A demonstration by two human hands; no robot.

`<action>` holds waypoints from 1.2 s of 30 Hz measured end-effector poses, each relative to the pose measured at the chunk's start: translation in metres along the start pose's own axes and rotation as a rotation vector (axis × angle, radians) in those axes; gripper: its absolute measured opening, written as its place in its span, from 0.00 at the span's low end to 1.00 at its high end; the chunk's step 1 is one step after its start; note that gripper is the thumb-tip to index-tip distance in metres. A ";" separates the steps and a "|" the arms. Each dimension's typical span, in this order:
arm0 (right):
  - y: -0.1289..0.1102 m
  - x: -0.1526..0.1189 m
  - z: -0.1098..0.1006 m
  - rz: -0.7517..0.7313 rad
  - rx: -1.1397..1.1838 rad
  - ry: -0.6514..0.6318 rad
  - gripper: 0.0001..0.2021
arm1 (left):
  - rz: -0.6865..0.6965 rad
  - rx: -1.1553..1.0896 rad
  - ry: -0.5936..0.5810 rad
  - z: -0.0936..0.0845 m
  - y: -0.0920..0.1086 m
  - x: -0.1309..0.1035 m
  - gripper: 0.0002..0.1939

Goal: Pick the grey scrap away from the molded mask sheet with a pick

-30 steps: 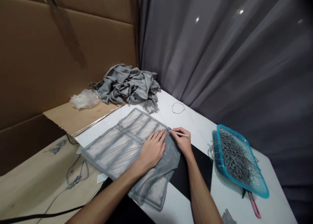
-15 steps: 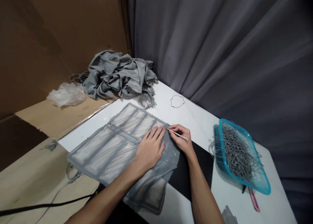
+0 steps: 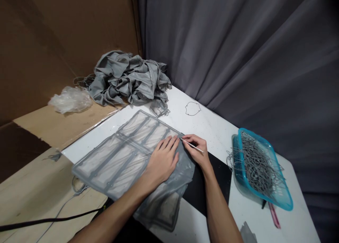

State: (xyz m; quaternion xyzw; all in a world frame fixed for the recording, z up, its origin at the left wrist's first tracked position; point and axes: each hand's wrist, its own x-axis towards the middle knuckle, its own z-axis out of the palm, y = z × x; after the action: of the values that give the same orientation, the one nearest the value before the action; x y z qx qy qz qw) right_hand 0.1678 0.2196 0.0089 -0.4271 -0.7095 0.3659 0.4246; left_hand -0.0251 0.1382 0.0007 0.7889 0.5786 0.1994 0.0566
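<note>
A grey sheet with pale, see-through panels lies over the white table and a black mat. My left hand rests flat on it, palm down, fingers stretched out. To the right, my right hand pinches a thin white stick-like tool. The tool's tip touches or nearly touches the sheet's far edge, just beside my left fingertips. The near right part of the sheet is folded and wrinkled, hanging toward the table's front.
Crumpled grey sheets and a clear plastic bag are at the back left. A thin dark ring lies on the table. A blue basket of grey strands and a pink tool are on the right.
The view has shifted very slightly. Both hands, the tool and the sheet look almost the same.
</note>
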 end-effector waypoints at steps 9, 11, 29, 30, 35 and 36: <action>0.004 -0.012 0.005 -0.095 -0.221 -0.014 0.07 | 0.005 0.011 0.001 -0.001 0.001 0.000 0.30; 0.006 -0.013 0.005 -0.092 -0.215 -0.005 0.07 | 0.004 0.013 -0.005 -0.002 0.001 0.000 0.30; 0.011 -0.011 0.002 -0.051 -0.117 -0.019 0.08 | 0.000 0.045 -0.028 -0.003 0.000 0.000 0.30; 0.011 -0.011 0.002 -0.060 -0.120 -0.018 0.08 | -0.001 0.044 -0.029 -0.002 0.000 0.000 0.30; 0.009 -0.009 0.001 -0.134 -0.194 -0.027 0.07 | -0.009 0.036 -0.020 -0.001 0.000 0.001 0.29; 0.008 -0.009 0.001 -0.148 -0.222 -0.038 0.07 | -0.009 0.036 -0.019 -0.001 0.000 0.001 0.29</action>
State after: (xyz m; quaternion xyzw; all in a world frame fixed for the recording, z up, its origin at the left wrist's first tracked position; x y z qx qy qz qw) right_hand 0.1715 0.2141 -0.0013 -0.4110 -0.7830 0.2610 0.3871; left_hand -0.0250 0.1388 0.0020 0.7890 0.5850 0.1812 0.0486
